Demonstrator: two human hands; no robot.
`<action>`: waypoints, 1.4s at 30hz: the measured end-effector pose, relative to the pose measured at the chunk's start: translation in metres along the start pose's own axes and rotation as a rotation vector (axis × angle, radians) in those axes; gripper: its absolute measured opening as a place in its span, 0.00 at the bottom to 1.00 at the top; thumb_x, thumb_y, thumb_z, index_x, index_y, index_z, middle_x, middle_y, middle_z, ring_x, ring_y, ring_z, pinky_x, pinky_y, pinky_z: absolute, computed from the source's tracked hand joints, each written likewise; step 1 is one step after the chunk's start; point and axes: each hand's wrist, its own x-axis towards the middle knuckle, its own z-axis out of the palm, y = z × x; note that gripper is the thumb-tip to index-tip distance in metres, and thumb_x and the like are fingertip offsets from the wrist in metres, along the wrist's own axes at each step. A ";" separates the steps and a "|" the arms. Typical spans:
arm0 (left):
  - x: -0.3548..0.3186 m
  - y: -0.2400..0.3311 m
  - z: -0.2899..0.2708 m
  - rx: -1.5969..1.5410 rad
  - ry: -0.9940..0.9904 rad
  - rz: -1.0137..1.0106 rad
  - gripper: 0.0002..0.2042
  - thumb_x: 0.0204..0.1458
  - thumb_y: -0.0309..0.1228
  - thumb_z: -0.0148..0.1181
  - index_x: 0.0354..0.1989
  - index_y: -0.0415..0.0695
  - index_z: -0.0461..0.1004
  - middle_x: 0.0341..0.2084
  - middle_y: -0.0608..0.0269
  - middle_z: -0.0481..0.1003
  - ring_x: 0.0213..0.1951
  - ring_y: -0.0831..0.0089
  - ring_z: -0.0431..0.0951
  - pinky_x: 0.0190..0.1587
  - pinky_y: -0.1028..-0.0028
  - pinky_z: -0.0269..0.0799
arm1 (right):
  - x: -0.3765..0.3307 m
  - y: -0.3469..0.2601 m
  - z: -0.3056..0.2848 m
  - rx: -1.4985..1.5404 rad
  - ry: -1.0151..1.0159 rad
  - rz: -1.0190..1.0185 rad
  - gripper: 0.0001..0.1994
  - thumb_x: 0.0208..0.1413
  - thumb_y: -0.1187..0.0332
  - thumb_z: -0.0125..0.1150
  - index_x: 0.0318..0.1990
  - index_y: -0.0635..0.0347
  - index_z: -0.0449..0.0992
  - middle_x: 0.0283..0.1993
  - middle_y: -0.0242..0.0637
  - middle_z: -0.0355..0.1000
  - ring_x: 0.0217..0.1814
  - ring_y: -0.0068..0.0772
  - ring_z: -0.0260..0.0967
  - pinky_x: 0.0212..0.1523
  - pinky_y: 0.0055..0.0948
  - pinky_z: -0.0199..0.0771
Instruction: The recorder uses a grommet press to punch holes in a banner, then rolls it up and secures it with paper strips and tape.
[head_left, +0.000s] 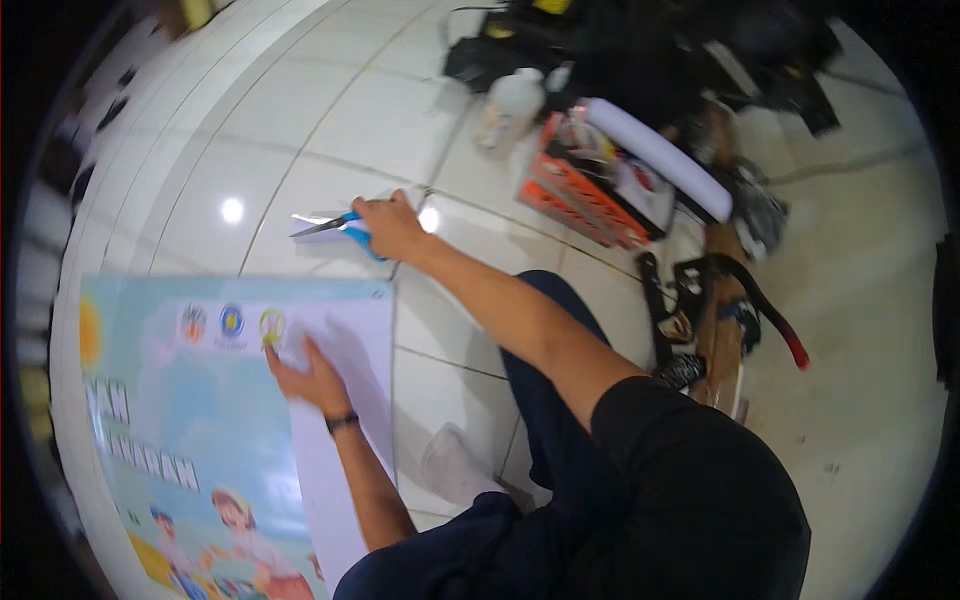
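My right hand (395,228) is closed round the blue handles of a pair of scissors (355,232), just beyond the poster's far right corner. The metal blades point left and look spread apart, above the tiles. My left hand (312,380), with a dark band at the wrist, is over a large printed poster (220,410). Its thumb and forefinger are apart, beside a row of round logos; the other fingers are partly hidden. The poster is light blue with cartoon figures and a sun. A plain white strip (365,370) runs along its right side, under my left forearm.
White floor tiles (450,330) surround the poster. An orange and black box (590,190) with a white roll (660,155) on top stands at the far right, beside a translucent bottle (512,105). Tools and a red-tipped black bar (770,305) lie along a wooden plank (718,330).
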 end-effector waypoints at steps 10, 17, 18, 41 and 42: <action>-0.204 -0.017 -0.220 0.695 -0.555 -0.026 0.37 0.51 0.45 0.61 0.68 0.42 0.57 0.68 0.49 0.58 0.70 0.52 0.55 0.68 0.46 0.44 | -0.108 0.084 -0.236 -0.060 1.036 0.401 0.26 0.49 0.51 0.68 0.55 0.49 0.71 0.40 0.53 0.76 0.45 0.60 0.73 0.50 0.53 0.67; -0.220 -0.067 -0.249 0.706 -0.457 0.084 0.40 0.49 0.49 0.62 0.68 0.42 0.57 0.69 0.49 0.56 0.71 0.52 0.52 0.68 0.46 0.44 | -0.183 0.149 -0.322 -0.382 0.482 0.538 0.37 0.41 0.56 0.73 0.59 0.61 0.64 0.46 0.57 0.76 0.49 0.56 0.75 0.52 0.45 0.73; -0.223 -0.073 -0.250 0.707 -0.463 0.078 0.40 0.49 0.50 0.62 0.68 0.42 0.57 0.69 0.49 0.56 0.71 0.52 0.52 0.68 0.45 0.43 | -0.186 0.152 -0.323 -0.365 0.481 0.519 0.37 0.41 0.56 0.73 0.59 0.61 0.64 0.46 0.57 0.76 0.49 0.56 0.75 0.52 0.45 0.73; -0.223 -0.038 -0.259 0.707 -0.437 0.125 0.22 0.54 0.46 0.61 0.53 0.46 0.73 0.59 0.57 0.68 0.63 0.55 0.63 0.63 0.42 0.55 | -0.105 -0.072 0.021 -0.478 -0.490 -1.136 0.30 0.53 0.78 0.51 0.67 0.63 0.59 0.71 0.46 0.57 0.70 0.48 0.59 0.65 0.41 0.63; -0.228 -0.038 -0.261 0.698 -0.437 0.115 0.25 0.54 0.47 0.60 0.55 0.45 0.71 0.61 0.56 0.66 0.65 0.54 0.62 0.64 0.42 0.54 | -0.097 -0.070 0.020 -0.409 -0.474 -1.225 0.27 0.54 0.77 0.48 0.64 0.65 0.64 0.68 0.47 0.61 0.67 0.48 0.62 0.65 0.38 0.64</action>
